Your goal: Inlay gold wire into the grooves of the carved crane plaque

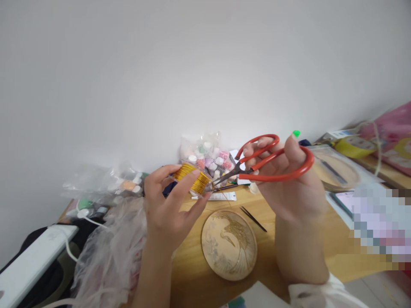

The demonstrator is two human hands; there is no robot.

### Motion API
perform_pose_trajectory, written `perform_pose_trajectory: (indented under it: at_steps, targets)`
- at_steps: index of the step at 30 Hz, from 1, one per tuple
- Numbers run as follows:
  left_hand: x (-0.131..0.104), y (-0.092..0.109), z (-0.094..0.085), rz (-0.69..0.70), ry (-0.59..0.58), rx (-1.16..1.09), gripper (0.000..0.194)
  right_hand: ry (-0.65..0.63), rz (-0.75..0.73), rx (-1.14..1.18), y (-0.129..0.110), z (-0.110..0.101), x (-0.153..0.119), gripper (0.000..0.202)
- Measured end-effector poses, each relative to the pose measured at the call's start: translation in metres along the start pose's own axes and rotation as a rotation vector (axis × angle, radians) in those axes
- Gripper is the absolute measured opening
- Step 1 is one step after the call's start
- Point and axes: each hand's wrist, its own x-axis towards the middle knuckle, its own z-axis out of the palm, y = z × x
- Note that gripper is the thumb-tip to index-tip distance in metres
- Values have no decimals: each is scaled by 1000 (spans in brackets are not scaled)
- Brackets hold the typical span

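My left hand point(171, 203) grips a spool of golden wire point(192, 178), its fingers wrapped around the ends. In my right hand point(284, 171) are red-handled scissors point(239, 167), with the thumb and fingers at the loops. The dark blade tips point left and reach the spool's right end; a thin loose strand hangs down there. Whether the blades touch the wire I cannot tell. Below the hands a round wooden plaque point(229, 245) with a crane-like relief lies on the table. Black tweezers point(253, 219) rest just beside its upper right edge.
A white tube point(221, 196) lies behind the plaque. Bags of small bottles point(205, 154) stand against the wall. Crumpled clear plastic point(111, 248) and a white power strip point(35, 256) are at left. At right, a plastic-wrapped round board point(335, 169) sits near a pink bag point(393, 137).
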Motion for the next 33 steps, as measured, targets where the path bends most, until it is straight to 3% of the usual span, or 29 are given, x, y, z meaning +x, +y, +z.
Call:
perform_pose_trajectory:
  at_steps: [10,18,24,33]
  targets:
    - [-1,1,-3,12,-9,-6,43,13,41,-6,2,-2,2,40]
    - [1,1,-6,41,23,13,48,94,76,-2,2,0,5,42]
    - [-3,2,-6,-11,3,11,55,11,101,52,8,0,7,42]
    - [-1,2,-5,54,29,-27,55,4,236,192,17,-3,13,38]
